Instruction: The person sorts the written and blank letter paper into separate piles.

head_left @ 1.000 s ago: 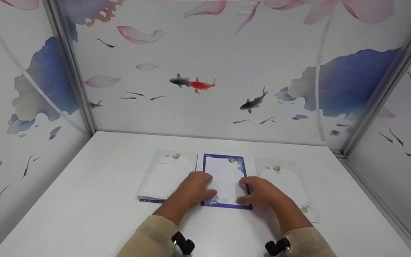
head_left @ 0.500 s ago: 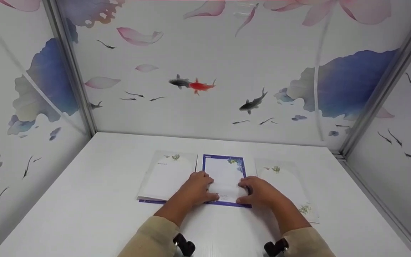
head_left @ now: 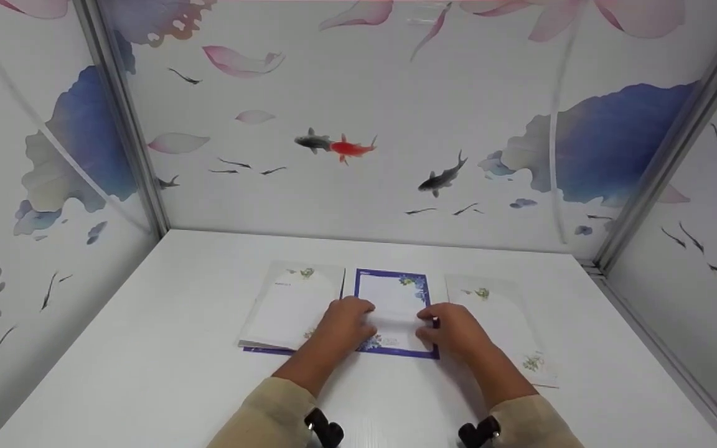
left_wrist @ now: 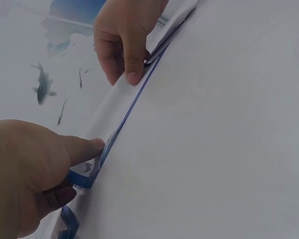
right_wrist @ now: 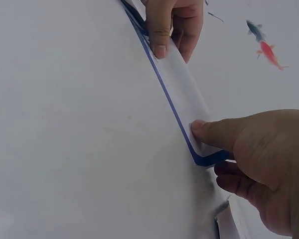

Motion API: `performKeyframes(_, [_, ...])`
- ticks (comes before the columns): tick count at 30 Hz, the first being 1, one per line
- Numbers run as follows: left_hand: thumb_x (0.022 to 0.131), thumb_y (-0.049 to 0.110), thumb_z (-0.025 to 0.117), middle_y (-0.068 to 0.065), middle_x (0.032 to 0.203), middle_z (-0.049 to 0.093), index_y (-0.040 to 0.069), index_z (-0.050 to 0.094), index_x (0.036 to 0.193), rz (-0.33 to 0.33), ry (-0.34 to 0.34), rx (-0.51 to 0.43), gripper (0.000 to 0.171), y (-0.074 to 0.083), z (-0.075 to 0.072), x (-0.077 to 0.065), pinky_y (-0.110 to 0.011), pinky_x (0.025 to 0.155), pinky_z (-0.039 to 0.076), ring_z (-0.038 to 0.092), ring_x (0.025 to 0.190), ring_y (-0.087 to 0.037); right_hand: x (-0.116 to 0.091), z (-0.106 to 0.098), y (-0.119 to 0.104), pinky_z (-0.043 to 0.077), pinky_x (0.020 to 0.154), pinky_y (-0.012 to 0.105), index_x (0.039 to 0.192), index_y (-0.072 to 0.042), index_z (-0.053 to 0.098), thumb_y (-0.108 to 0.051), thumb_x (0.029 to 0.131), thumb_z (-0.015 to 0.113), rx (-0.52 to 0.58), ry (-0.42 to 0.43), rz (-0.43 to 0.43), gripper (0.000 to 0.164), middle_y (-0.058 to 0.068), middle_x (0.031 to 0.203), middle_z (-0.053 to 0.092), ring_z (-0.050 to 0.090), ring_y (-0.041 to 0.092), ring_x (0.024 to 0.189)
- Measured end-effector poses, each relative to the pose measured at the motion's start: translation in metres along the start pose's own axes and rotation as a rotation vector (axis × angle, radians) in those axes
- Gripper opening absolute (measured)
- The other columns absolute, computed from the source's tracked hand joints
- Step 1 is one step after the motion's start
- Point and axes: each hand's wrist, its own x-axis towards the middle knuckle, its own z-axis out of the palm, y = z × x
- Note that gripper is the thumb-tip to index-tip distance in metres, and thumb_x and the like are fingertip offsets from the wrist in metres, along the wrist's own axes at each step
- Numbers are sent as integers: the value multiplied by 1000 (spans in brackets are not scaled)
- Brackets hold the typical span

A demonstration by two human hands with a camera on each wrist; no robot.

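A letter-paper sheet with a blue border and blue flowers (head_left: pixel 394 295) lies at the middle of the table in the head view. My left hand (head_left: pixel 347 320) pinches its left edge, and my right hand (head_left: pixel 455 330) pinches the right edge opposite. In the left wrist view the left thumb (left_wrist: pixel 84 148) presses on top near a corner, its fingers below the edge. The right wrist view shows the right thumb (right_wrist: pixel 209 130) likewise on top of the sheet. A faint bend runs across the paper between the hands.
Left of the sheet, a pale stack of papers with sprig prints (head_left: pixel 290 311) lies with a blue edge showing beneath. On the right lies another pale printed sheet (head_left: pixel 489 317), partly behind my right forearm. Printed panels (head_left: pixel 358 199) enclose the white table (head_left: pixel 165 323).
The sheet's near edge has shifted slightly away from me. Both thumbs have moved a little farther up its sides. The papers on either side have stayed put.
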Motion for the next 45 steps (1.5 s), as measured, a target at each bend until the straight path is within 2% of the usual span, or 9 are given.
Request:
performKeyframes(3, [98,24,79,-7,150,65,15,68,142,-41,30,-100,45,0,0,1,-49,125,44,55,149,-31,-1,0,-1,58,110,50,128,-21,78,-22,90,87,115,17,58,39,9,137,72,68,29,120])
performKeyframes(9, [101,20,75,-14,154,59,12,64,147,-112,131,-216,48,-2,-2,5,-49,126,43,53,151,-34,-1,-2,0,58,110,48,143,-8,67,-21,93,83,351,71,185,54,17,145,67,69,31,123])
performKeyframes(14, [99,19,77,-11,150,65,12,60,150,-168,138,-336,55,-4,-5,6,-51,123,46,57,147,-33,0,-5,-1,61,106,42,149,-6,61,-20,95,80,445,91,226,59,18,140,69,72,28,117])
performKeyframes(20, [94,18,80,-13,149,65,7,56,153,-201,134,-424,65,-8,-9,5,-51,123,47,58,146,-36,-1,-9,-2,56,114,47,155,-6,54,-15,97,76,580,76,255,62,21,146,65,69,34,129])
performKeyframes(22, [93,18,81,-14,147,67,4,57,152,-211,115,-438,65,-9,-9,5,-51,123,47,58,144,-36,0,-9,-2,54,116,48,155,-4,54,-13,98,75,598,69,262,62,22,148,64,67,35,132])
performKeyframes(29, [92,15,82,-16,144,68,2,65,143,-228,64,-392,55,-10,-12,5,-52,122,47,60,142,-37,3,-8,0,51,118,52,147,-2,61,-12,99,70,502,20,289,50,24,150,61,63,36,135])
performKeyframes(38, [98,11,70,-16,150,65,9,69,141,-220,104,-454,44,-4,-12,5,-52,124,45,55,148,-38,5,-15,3,52,118,50,151,-9,61,-15,104,64,548,32,296,47,21,154,60,64,35,135])
performKeyframes(41, [99,11,68,-15,149,66,12,67,144,-198,122,-495,45,3,-9,7,-50,119,50,61,142,-35,5,-24,5,52,119,49,153,-11,59,-15,106,62,598,45,310,47,19,155,58,64,34,135])
performKeyframes(45, [99,11,68,-13,142,69,10,66,145,-121,143,-535,47,16,-1,10,-44,107,59,70,128,-29,3,-40,17,50,120,49,156,-12,56,-15,108,58,641,61,311,47,19,159,53,61,36,140])
